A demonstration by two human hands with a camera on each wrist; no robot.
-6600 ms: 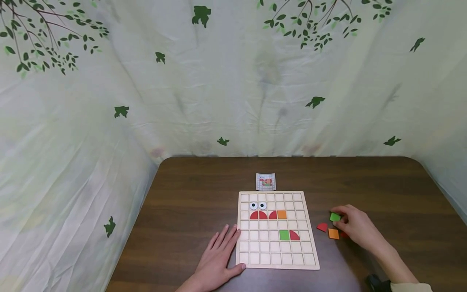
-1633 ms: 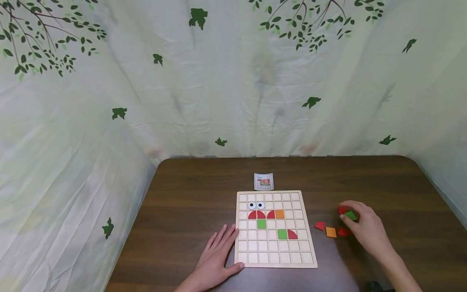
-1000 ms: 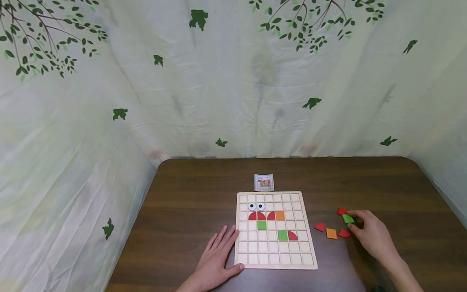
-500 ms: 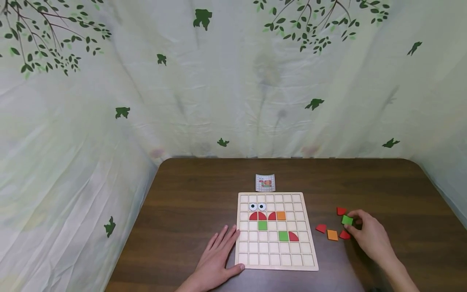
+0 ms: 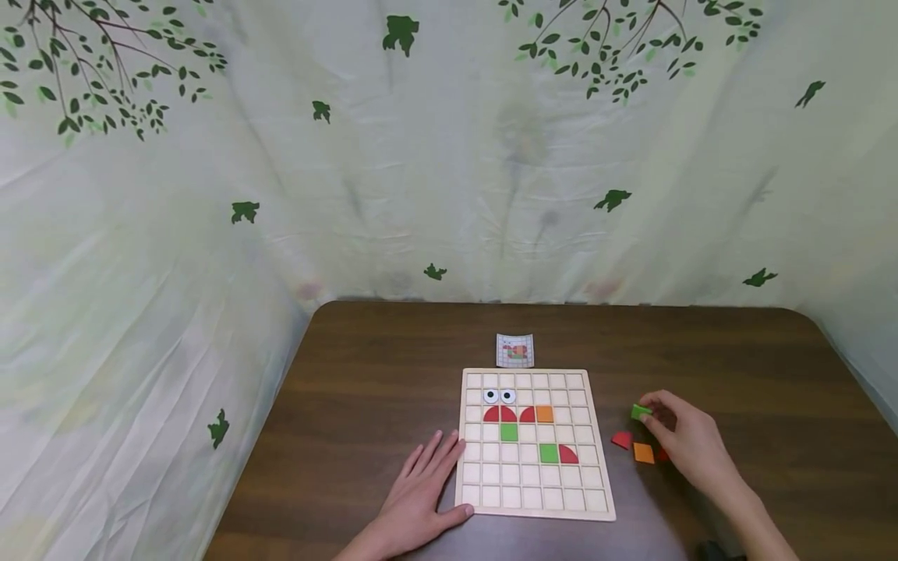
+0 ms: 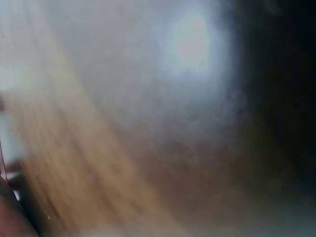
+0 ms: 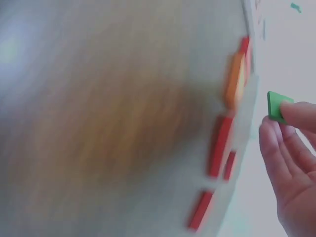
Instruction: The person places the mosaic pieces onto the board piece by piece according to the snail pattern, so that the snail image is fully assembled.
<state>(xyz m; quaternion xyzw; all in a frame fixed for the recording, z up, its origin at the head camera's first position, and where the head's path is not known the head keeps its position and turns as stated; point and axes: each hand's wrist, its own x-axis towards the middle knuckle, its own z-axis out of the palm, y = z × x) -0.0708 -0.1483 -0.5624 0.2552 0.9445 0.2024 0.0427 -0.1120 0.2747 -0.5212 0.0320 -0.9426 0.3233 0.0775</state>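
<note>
My right hand [image 5: 691, 444] pinches a green square tile [image 5: 640, 411] between thumb and fingers, raised above the table right of the board. The right wrist view shows the same green tile [image 7: 274, 106] at the fingertips. My left hand [image 5: 421, 491] lies with fingers spread, fingertips and thumb at the left edge of the wooden grid board [image 5: 533, 514]. On the board are two eye tiles [image 5: 499, 396], several red quarter-circles [image 5: 569, 454], an orange square [image 5: 544, 414] and two green squares [image 5: 549, 453]. The left wrist view is mostly blurred table.
Loose on the table by the right hand are a red piece [image 5: 621, 441], an orange square [image 5: 643, 453] and another red piece [image 5: 662, 455], partly hidden by the hand. A small printed pattern card [image 5: 515, 351] lies behind the board.
A green square has been added to the board's middle since the earliest frame. My right hand has since picked another green square off the table and moved it left. The left hand stays put.
</note>
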